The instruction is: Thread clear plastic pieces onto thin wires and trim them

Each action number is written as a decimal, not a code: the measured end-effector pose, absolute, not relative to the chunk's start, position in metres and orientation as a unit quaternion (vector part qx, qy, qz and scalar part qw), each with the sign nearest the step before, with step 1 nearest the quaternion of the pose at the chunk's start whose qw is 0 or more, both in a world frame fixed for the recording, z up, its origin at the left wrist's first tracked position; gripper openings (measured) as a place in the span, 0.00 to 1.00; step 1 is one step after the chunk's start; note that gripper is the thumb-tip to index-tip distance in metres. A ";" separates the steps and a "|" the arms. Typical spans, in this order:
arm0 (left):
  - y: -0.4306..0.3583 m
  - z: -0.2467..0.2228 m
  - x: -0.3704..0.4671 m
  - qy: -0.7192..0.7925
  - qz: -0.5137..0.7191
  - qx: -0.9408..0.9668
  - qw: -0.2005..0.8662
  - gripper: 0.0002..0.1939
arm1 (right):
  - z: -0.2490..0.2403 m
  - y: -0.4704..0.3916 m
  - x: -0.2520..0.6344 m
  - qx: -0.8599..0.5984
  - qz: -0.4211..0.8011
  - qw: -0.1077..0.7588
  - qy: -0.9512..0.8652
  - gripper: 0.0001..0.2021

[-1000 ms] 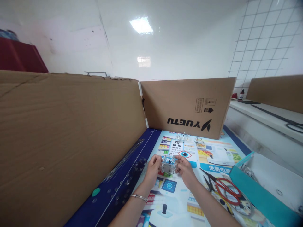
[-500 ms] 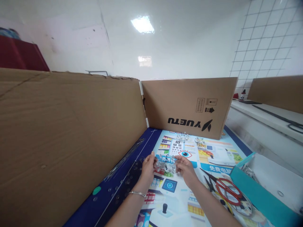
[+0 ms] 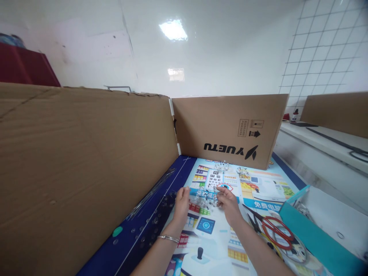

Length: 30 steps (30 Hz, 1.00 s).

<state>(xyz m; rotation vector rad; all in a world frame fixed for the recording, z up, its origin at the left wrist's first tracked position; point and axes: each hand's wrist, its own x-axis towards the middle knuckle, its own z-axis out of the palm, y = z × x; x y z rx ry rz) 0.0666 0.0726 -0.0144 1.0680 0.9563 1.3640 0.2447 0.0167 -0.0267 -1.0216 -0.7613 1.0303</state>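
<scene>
A tangled cluster of clear beads on wire (image 3: 204, 198) hangs between my two hands over the printed table cover (image 3: 215, 234). My left hand (image 3: 181, 203), with a silver bangle at the wrist, pinches its left side between closed fingers. On the right side my right hand (image 3: 227, 201) grips the cluster with thumb and fingertips. Fine detail of the beads and wire is blurred. Two similar clear clusters lie farther back, one at the middle (image 3: 222, 166) and one to its right (image 3: 243, 172).
Cardboard panels stand at the left (image 3: 86, 153) and back (image 3: 227, 126). Red-handled scissors (image 3: 277, 232) lie right of my right forearm, beside a teal box (image 3: 316, 237). Thin wires (image 3: 151, 193), several clear beads and a green disc (image 3: 117, 231) are on the blue strip.
Both hands have shifted slightly to the right, and the beaded cluster between them has changed shape and spread a little.
</scene>
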 end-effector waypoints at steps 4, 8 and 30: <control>0.061 -0.010 0.071 0.403 0.557 0.513 0.513 0.20 | -0.026 0.016 0.243 -0.455 0.450 0.688 -0.341 0.16; 0.051 -0.005 0.077 0.403 0.536 0.562 0.485 0.23 | -0.027 0.016 0.242 -0.455 0.445 0.691 -0.343 0.15; 0.054 -0.023 0.083 0.293 0.264 0.391 0.832 0.28 | -0.011 0.011 0.232 -0.397 0.453 0.716 -0.353 0.15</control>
